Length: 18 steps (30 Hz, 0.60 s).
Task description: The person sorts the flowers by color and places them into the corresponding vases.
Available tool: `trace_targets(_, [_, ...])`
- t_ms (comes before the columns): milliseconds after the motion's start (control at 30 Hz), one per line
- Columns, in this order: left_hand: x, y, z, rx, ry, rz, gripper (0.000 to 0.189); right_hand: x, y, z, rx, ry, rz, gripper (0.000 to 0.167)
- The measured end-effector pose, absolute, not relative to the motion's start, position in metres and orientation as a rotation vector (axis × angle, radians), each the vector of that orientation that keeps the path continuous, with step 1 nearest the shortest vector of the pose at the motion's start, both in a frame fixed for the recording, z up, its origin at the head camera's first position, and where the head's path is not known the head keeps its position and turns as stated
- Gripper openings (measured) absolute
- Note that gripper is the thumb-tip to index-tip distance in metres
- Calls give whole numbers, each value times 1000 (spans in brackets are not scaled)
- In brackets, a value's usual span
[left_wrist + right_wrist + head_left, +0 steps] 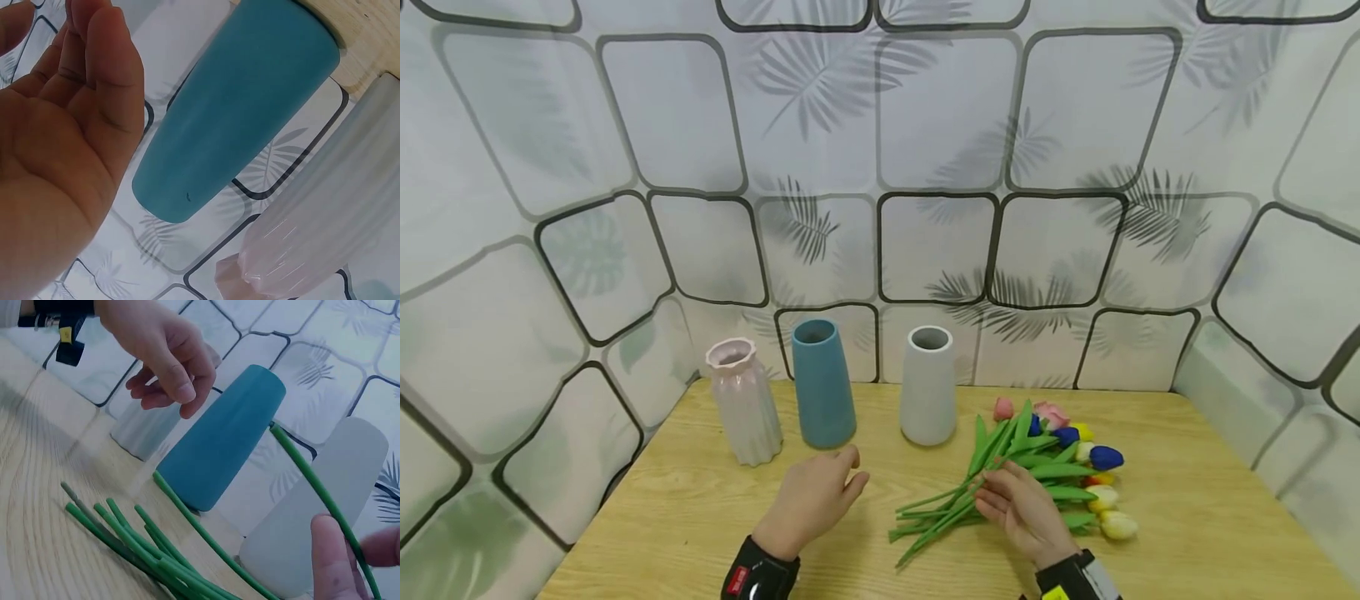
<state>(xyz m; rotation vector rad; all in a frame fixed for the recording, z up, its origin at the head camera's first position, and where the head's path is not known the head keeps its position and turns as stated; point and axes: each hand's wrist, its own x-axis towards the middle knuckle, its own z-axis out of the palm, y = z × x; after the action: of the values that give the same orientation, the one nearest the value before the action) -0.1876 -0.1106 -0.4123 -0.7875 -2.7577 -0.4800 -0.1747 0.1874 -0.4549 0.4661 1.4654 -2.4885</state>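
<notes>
One table (662, 517), light wood-look top, grain visible across it. A pale sheet (936, 250) rises behind it and continues along both sides, printed with rounded outlines, some black, some grey, and with grey and greenish leaf sprays. Folds show at the corners.

Toward the rear of the table, left to right as the person faces it: pink vase (747, 417), fluted body, frilled lip; blue vase (823, 392), smooth, narrower at the mouth; white vase (928, 396), smooth, likewise tapered. Each upright, mouth up, standing apart from its neighbours.

Flowers (1060, 471): loose pile lying on the table, in front of and to the right of the white vase. Heads lie to the right: pink, blue, yellow, cream, one red-orange. Leaves green; bare stem ends fan out leftward.

Right hand (1026, 512): at the pile, pinching one stem (325, 495) between thumb and finger. The right wrist view shows that stem's end raised clear of the others.

Left hand (816, 496): in front of the blue vase, near it; fingers loosely bent, holding nothing.

Markings: left strap (762, 571), black, carries a red tag (737, 580) with pale marks too small to read. Right strap (1070, 575), also black, has a yellow patch (1055, 593), partly out of view, not legible. One dark fleck (189, 197) near the blue vase's lip.
</notes>
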Motion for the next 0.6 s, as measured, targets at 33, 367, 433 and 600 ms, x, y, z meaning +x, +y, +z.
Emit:
trace_targets(33, [-188,-110,-413,-790,-2754,-479,15,-175,188,-454,457,1464,-2489,44])
trace_targets(367, [-189,-111,-415,-779,-2783,-486,15,-174,189,-447,331,1435,-2465,9])
trace_targets(433, [-189,-111,-415,-774,-2782,-477,15,-173,187,-445,266,1481,-2444,10])
trace_targets(600, [-190,-112,-417,-774,-2802,-459,16,-171,184,-444,230,1636,-2407,34])
